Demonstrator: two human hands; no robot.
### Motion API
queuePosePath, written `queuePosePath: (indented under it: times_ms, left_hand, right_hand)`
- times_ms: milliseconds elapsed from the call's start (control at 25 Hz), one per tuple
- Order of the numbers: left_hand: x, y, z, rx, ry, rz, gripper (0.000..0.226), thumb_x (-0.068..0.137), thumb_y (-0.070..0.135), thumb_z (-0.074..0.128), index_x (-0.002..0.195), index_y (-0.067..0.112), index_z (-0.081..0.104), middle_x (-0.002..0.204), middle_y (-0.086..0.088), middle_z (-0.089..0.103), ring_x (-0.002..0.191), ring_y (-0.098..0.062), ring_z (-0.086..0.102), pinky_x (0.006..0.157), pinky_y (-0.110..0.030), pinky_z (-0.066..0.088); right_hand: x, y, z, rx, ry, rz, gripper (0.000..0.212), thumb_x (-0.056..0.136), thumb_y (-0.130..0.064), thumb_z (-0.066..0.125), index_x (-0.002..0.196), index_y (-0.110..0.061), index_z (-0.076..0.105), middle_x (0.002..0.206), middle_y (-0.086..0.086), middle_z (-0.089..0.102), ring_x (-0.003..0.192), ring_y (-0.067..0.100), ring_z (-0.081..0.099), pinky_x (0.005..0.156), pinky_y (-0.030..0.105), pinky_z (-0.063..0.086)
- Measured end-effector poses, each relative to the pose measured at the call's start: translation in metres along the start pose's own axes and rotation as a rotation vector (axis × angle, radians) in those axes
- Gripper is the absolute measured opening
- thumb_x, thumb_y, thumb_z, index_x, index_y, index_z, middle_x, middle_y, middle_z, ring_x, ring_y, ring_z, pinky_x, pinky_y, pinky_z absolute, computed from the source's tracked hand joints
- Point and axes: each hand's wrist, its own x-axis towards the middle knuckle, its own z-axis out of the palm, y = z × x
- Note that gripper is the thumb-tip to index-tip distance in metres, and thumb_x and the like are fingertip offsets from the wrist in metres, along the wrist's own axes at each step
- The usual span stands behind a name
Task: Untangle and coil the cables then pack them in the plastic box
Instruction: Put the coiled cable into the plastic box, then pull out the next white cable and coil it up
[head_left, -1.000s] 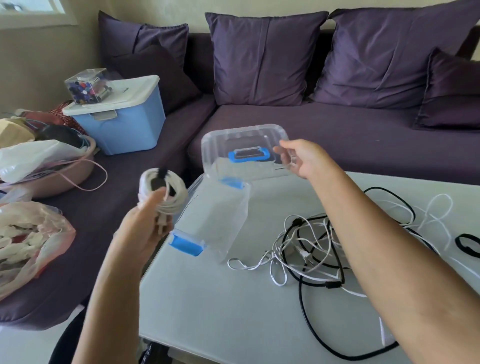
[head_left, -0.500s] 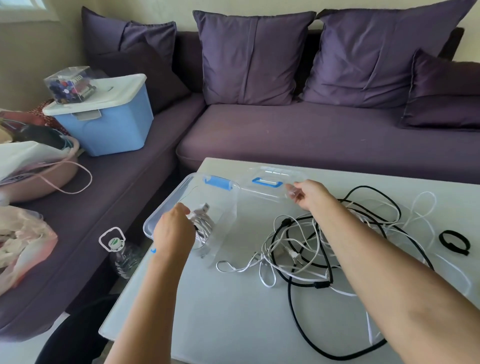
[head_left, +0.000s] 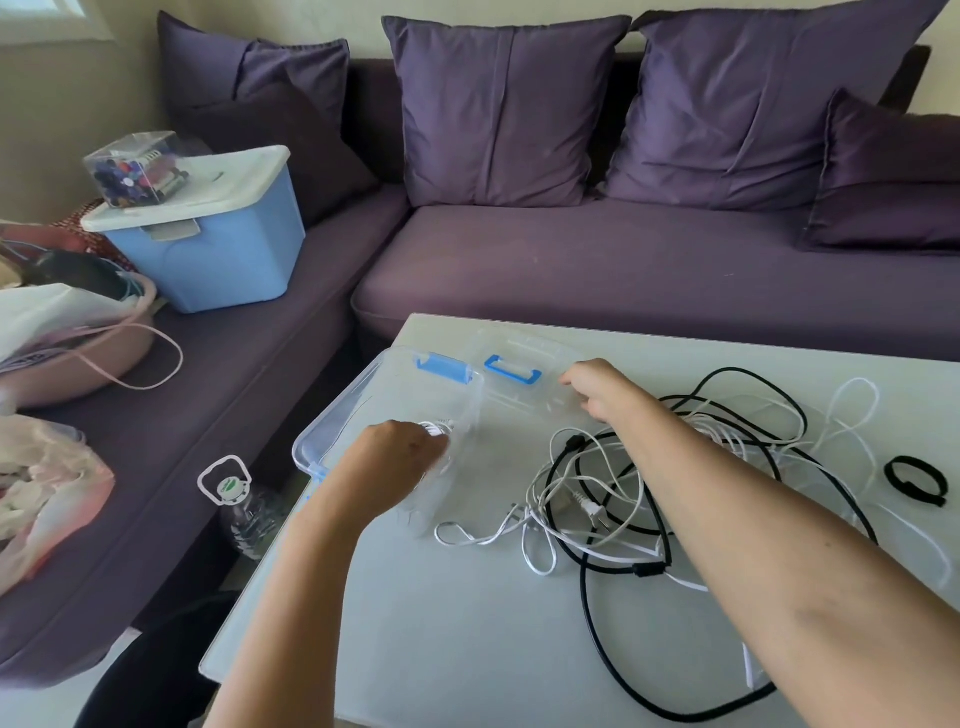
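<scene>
Clear box (head_left: 335, 415), white coil (head_left: 437, 427) inside, lid (head_left: 522, 396) beside

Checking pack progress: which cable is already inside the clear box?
The coiled white cable, held by the left hand inside the clear box. The other white and black cables lie tangled on the table, beside the lid the right hand grips.

Cable tangle (head_left: 587, 506) crowds table (head_left: 467, 623) right; front free
</scene>
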Motion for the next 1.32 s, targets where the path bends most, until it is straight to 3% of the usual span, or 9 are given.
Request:
queuePosePath:
  times_ms: [120,200,400,560,680,840,1000,1120,1320]
  left_hand:
    - [-0.003,0.002,-0.003,0.051,-0.154,0.051,0.039,0.072,0.059,0.059,0.092,0.026,0.067,0.084,0.008,0.064,0.067,-0.006,0.053,0.059,-0.018,0.040]
    - [-0.008,0.004,-0.001,0.013,-0.136,0.009,0.034,0.076,0.042,0.068,0.105,0.026,0.065,0.091,0.005,0.066,0.076,-0.011,0.060,0.063,-0.020,0.046]
    - [-0.006,0.020,0.009,0.109,0.006,0.029,0.036,0.084,0.020,0.060,0.120,0.017,0.061,0.108,-0.005,0.064,0.084,-0.021,0.057,0.068,-0.025,0.044]
    - [-0.007,0.033,0.018,0.116,0.160,0.061,0.038,0.086,0.019,0.060,0.124,0.014,0.058,0.119,-0.006,0.063,0.106,-0.025,0.058,0.080,-0.028,0.041]
    - [-0.028,0.063,0.031,-0.043,0.285,0.265,0.027,0.086,0.017,0.063,0.112,0.015,0.065,0.109,-0.002,0.067,0.100,-0.022,0.061,0.083,-0.030,0.046]
    - [-0.077,0.108,0.083,-0.204,-0.147,0.510,0.005,0.082,0.017,0.069,0.086,0.015,0.070,0.075,0.010,0.067,0.071,-0.004,0.063,0.074,-0.023,0.051]
    - [-0.107,0.137,0.135,-0.101,-0.365,0.663,0.024,0.082,0.031,0.071,0.100,0.016,0.065,0.087,0.009,0.063,0.080,-0.004,0.060,0.075,-0.017,0.049]
    - [-0.115,0.144,0.160,0.003,-0.340,0.682,0.041,0.081,0.038,0.069,0.117,0.021,0.058,0.107,0.007,0.061,0.096,-0.008,0.057,0.081,-0.018,0.045]
    - [-0.125,0.154,0.195,0.234,-0.207,0.656,0.036,0.089,0.044,0.055,0.116,0.021,0.058,0.117,0.004,0.057,0.112,-0.014,0.047,0.087,-0.026,0.040]
  right_hand:
    - [-0.002,-0.003,-0.003,-0.058,-0.058,-0.027,0.041,0.092,-0.004,0.053,0.132,0.001,0.044,0.145,0.016,0.039,0.131,0.030,0.041,0.109,0.037,0.034]
    - [-0.007,-0.003,-0.012,-0.083,-0.119,-0.039,0.044,0.091,-0.008,0.057,0.133,-0.001,0.043,0.145,0.016,0.039,0.124,0.029,0.048,0.105,0.036,0.039]
    - [-0.047,0.000,-0.056,-0.265,-0.322,-0.225,0.031,0.095,-0.011,0.053,0.123,0.001,0.052,0.113,0.017,0.056,0.084,0.021,0.059,0.076,0.025,0.048]
    - [-0.096,0.014,-0.113,-0.559,-0.402,-0.353,0.024,0.096,-0.015,0.052,0.119,-0.007,0.058,0.103,0.005,0.063,0.084,0.015,0.060,0.074,0.022,0.048]
    - [-0.130,0.038,-0.163,-0.740,-0.362,-0.423,0.020,0.092,-0.014,0.059,0.112,-0.014,0.062,0.099,0.003,0.066,0.082,0.013,0.060,0.078,0.026,0.048]
    - [-0.169,0.074,-0.207,-0.919,-0.331,-0.489,0.028,0.084,-0.013,0.069,0.111,-0.018,0.065,0.106,-0.005,0.067,0.090,0.005,0.061,0.085,0.020,0.046]
    - [-0.186,0.100,-0.235,-0.947,-0.239,-0.408,0.027,0.077,-0.034,0.076,0.100,-0.024,0.067,0.097,-0.012,0.067,0.090,0.007,0.061,0.083,0.026,0.048]
    - [-0.185,0.116,-0.252,-0.918,-0.261,-0.299,0.012,0.079,-0.030,0.075,0.085,-0.026,0.066,0.081,-0.011,0.065,0.077,0.008,0.059,0.074,0.028,0.047]
    - [-0.177,0.140,-0.279,-0.928,-0.209,-0.060,0.031,0.075,-0.012,0.076,0.101,-0.012,0.059,0.092,0.009,0.066,0.071,0.018,0.056,0.061,0.025,0.045]
